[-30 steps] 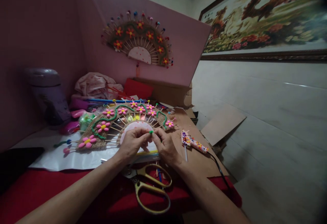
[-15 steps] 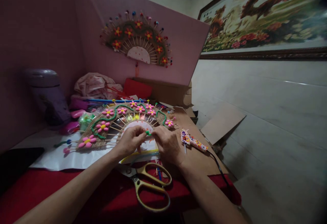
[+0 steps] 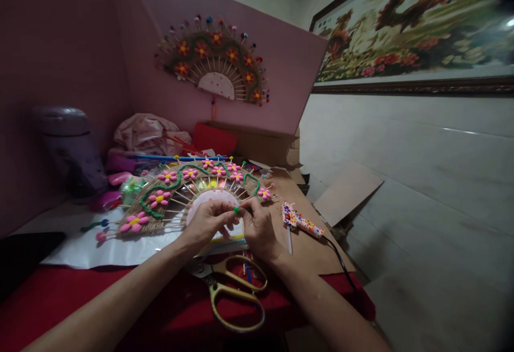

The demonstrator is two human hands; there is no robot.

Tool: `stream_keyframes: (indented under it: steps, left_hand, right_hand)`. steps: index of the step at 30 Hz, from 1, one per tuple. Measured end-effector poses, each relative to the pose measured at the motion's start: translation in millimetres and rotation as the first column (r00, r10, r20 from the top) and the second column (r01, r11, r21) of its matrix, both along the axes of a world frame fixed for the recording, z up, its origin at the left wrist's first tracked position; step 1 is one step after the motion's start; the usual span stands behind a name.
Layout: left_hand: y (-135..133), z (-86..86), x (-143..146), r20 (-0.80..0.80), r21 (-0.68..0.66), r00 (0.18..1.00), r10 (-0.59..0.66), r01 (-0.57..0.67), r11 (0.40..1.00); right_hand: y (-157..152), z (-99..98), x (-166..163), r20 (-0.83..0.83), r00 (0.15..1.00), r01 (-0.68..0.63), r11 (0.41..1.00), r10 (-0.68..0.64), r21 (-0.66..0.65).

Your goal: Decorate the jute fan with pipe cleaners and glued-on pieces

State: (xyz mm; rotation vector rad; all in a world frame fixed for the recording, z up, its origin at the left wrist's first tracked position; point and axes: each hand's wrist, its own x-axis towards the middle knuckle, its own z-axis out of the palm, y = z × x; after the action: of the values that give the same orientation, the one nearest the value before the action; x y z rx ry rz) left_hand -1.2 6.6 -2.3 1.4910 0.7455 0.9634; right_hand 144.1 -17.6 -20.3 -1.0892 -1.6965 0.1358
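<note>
Between the fingertips of both hands is a short green pipe cleaner (image 3: pixel 236 209), bunched into a small lump. My left hand (image 3: pixel 209 224) pinches it from the left, and my right hand (image 3: pixel 259 228) grips its right side with thumb and forefinger. Just behind them lies a fan-shaped craft piece (image 3: pixel 149 222) of twine and thin sticks, with pink flowers, a wavy green strand and small coloured balls on its stick tips. My hands hide part of its pale, dotted centre. Gold-handled scissors (image 3: pixel 217 288) rest open below my hands.
A flower-patterned glue gun (image 3: pixel 301 220) lies on cardboard (image 3: pixel 321 258) at the right, its cord running over the table edge. A purple bottle (image 3: pixel 76 154) stands left. Behind, a finished-looking fan (image 3: pixel 188 63) hangs on a pink board (image 3: pixel 281 68). A red cloth (image 3: pixel 100 293) covers the table.
The green pipe cleaner looks more compact between my fingertips, and my right hand has turned slightly. The whole view has shifted a little.
</note>
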Motion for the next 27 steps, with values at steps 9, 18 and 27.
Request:
stream_keyframes:
  steps: [9,18,27]
  left_hand:
    - [1,-6.8,-1,-0.085,0.175,0.995,0.053,-0.037,0.984]
    - [2,-9.6,-5,-0.364,0.576,0.906,0.217,0.036,0.817]
    - [3,-11.5,1,-0.133,0.267,0.987,0.090,-0.052,0.962]
  right_hand:
    - [2,1.5,3,-0.062,0.997,-0.056,0.997,0.052,-0.059]
    - [4,-0.8,5,-0.060,0.992,-0.121,0.984,0.114,-0.132]
    - [14,-9.3,-4,-0.497,0.856,-0.295,0.922,0.139,-0.250]
